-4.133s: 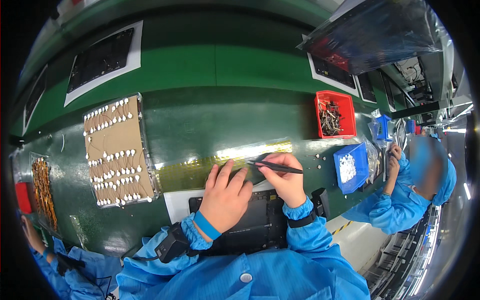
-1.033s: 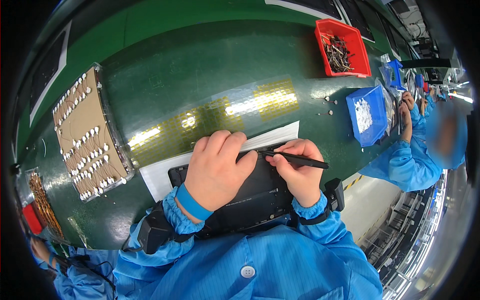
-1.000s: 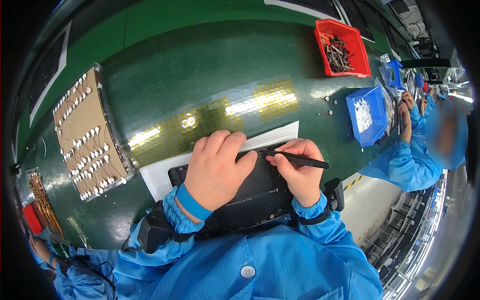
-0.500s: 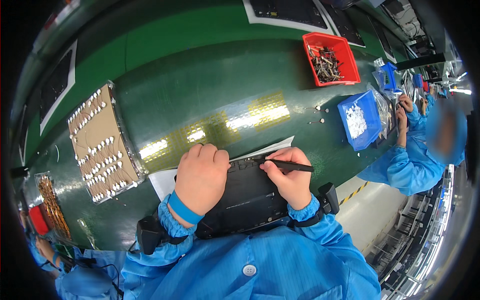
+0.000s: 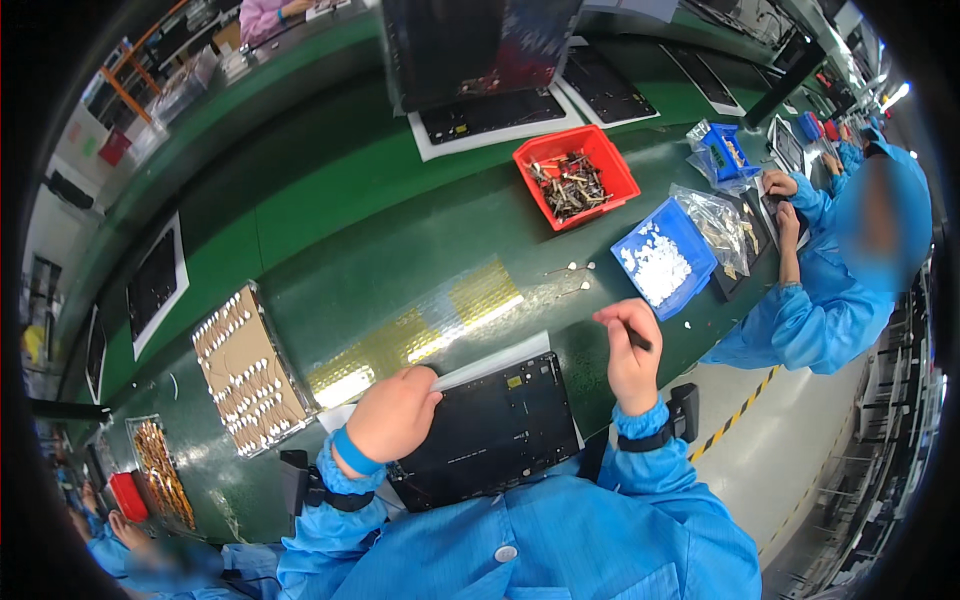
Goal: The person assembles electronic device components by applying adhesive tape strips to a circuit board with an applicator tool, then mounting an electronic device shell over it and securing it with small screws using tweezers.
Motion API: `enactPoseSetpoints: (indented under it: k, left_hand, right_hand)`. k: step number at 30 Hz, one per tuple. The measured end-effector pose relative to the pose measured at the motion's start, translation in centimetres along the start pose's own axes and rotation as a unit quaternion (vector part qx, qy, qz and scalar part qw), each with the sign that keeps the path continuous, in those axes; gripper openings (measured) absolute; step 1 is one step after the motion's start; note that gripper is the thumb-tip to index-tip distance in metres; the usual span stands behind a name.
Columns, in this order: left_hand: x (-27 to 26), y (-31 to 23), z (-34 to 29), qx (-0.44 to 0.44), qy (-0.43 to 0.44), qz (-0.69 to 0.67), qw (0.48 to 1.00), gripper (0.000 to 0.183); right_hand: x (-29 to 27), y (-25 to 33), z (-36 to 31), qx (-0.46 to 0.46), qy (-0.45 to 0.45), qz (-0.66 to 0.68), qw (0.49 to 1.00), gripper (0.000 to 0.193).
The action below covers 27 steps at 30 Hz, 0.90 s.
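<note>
A flat black device panel (image 5: pixel 500 420) with small parts along its edges lies on a white sheet (image 5: pixel 500 357) in front of me. At the panel's upper left corner rests my left hand (image 5: pixel 393 415), its fingers curled and pressed together; whatever they pinch is hidden. My right hand (image 5: pixel 632 352) is raised off the panel, just beyond its right edge, closed around a slim black pen-like tool (image 5: pixel 641 343) that shows only in part. Nearest to this hand is a blue bin (image 5: pixel 690 290) of small white pieces.
A red bin (image 5: pixel 620 180) holds dark and metallic strips. Yellow sticker sheets (image 5: pixel 470 300) lie beyond the panel. Left stands a tray (image 5: pixel 235 375) of thin wires with white ends; further left, a tray of orange strips (image 5: pixel 160 470). A co-worker (image 5: pixel 850 310) works at right.
My right hand has lifted off the panel and moved right with the black tool. My left hand has stayed at the panel's left side. The view has tipped up, showing more of the far bench.
</note>
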State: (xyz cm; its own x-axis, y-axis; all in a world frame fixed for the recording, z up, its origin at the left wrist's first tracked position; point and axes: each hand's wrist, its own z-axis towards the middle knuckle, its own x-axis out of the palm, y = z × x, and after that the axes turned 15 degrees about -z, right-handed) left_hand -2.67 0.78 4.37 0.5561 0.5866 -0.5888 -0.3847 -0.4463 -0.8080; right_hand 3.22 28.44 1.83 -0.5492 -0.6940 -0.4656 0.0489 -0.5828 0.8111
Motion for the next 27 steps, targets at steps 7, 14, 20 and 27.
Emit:
enactPoseSetpoints:
  k: [7,14,20,27]
  left_hand:
    - [-9.4,1.2,3.5,-0.078,-0.192,-0.081,0.975,0.019]
    - [-26.4,12.5,10.2,-0.019,-0.256,0.142,0.956,0.022]
    - [-31.0,20.6,16.0,-0.154,-0.264,0.286,0.908,0.022]
    - [-17.0,13.9,23.4,0.158,-0.178,0.311,0.920,0.018]
  right_hand:
    - [0.8,-2.5,2.3,-0.084,0.036,-0.311,0.946,0.026]
    - [1.4,-3.3,2.6,-0.075,-0.014,-0.306,0.949,0.015]
    - [1.6,-3.5,2.8,-0.072,-0.029,-0.276,0.958,0.014]
    - [1.4,-3.5,2.9,-0.050,-0.015,-0.225,0.973,0.013]
